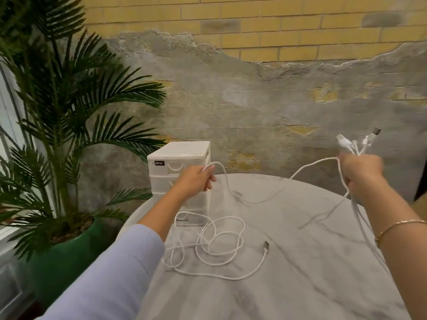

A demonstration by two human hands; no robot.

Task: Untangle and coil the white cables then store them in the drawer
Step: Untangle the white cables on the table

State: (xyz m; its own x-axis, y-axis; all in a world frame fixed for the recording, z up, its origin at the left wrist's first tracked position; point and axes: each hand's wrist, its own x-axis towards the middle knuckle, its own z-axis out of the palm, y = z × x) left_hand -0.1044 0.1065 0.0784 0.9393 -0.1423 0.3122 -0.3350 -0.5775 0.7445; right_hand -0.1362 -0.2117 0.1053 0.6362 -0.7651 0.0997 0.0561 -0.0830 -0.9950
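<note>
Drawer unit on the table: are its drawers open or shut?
Shut, as far as visible: the upper fronts of the drawer unit sit flush with its frame. The left hand hides part of the lower ones.

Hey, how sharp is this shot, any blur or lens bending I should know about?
Head view: soft overall, and the plugs above the right hand are smeared; the left hand and the USB plug lying on the table read clearer; the wide lens bows the brick lines; light is even, shadows faint.
</note>
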